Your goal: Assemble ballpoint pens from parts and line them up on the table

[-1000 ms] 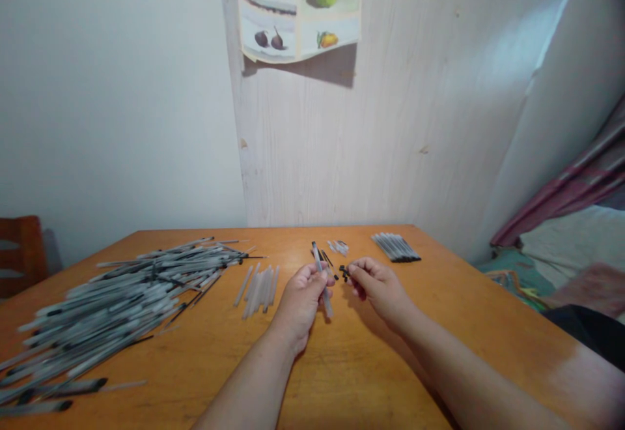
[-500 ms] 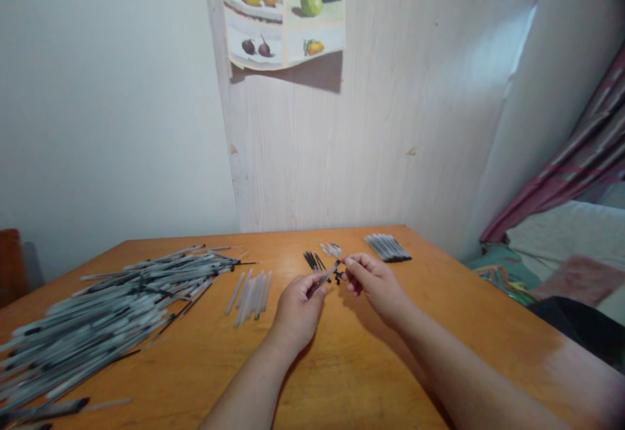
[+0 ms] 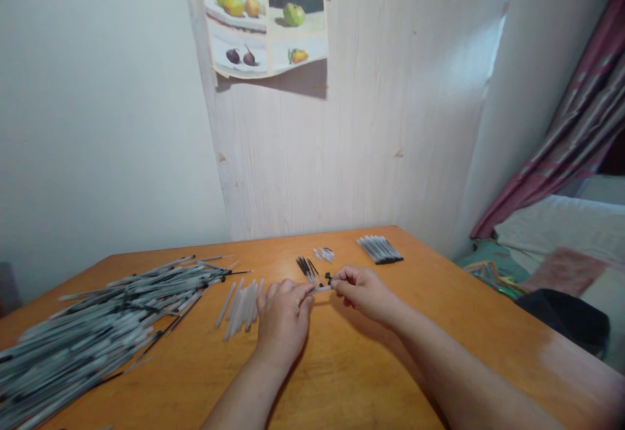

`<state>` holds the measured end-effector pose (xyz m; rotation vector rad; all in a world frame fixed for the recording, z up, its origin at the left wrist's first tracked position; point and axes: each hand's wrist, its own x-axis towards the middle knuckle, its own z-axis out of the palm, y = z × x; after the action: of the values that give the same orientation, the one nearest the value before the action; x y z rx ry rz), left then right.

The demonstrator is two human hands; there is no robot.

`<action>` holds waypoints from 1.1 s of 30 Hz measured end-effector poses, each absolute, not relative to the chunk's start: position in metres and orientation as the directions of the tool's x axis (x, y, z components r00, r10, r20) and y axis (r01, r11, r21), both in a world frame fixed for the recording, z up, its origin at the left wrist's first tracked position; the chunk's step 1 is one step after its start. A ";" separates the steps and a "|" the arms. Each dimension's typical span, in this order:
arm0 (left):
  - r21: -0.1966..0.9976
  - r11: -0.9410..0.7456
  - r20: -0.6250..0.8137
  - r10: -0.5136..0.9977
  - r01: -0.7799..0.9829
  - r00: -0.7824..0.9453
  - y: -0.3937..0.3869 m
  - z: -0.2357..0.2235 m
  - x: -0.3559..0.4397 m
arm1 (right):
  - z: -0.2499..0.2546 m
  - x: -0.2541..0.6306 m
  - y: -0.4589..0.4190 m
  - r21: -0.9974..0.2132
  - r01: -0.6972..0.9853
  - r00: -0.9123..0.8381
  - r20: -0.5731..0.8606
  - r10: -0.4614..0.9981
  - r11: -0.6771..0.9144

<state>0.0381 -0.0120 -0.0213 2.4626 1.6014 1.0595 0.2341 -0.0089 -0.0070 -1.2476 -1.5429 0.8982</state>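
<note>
My left hand (image 3: 286, 316) is closed, palm down, low over the table, with a translucent pen barrel (image 3: 321, 290) between thumb and fingers. My right hand (image 3: 360, 292) pinches at the barrel's right end, its fingertips partly hiding that end. Small black pen plugs (image 3: 328, 276) lie just beyond the fingertips. Behind the barrel rests a bunch of thin black-ended refills (image 3: 306, 266). Several loose frosted barrels (image 3: 237, 313) lie beside my left hand. Small clear pen tips (image 3: 323, 255) are scattered farther back.
A large heap of pen parts (image 3: 107, 332) covers the left of the wooden table (image 3: 351, 378). Pens with black ends (image 3: 379, 249) lie in a neat row at the back right. A wall with a fruit picture (image 3: 266, 26) stands behind the table.
Both hands have lowered toward the table, and the barrel has turned from slanting to nearly level. My left hand has rolled palm down. The view has shifted slightly right.
</note>
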 end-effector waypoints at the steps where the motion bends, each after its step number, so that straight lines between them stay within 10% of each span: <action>1: 0.356 -0.471 0.531 0.813 0.807 0.240 -0.012 -0.021 0.038 | -0.010 0.236 -0.007 -0.924 0.316 -0.057 0.208 0.976 0.216; 17: 0.265 -0.446 0.607 0.766 0.855 0.211 -0.013 -0.022 0.040 | -0.016 0.244 -0.001 -0.905 0.362 -0.096 0.204 0.974 0.225; 33: 0.243 -0.377 0.675 0.727 0.894 0.123 -0.008 -0.035 0.041 | -0.025 0.320 0.034 -0.907 0.379 0.566 0.383 0.730 0.182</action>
<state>0.0414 -0.0079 -0.0351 2.5094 1.8527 1.2639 0.3200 0.0343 -0.0248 -1.4310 -1.0185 0.3204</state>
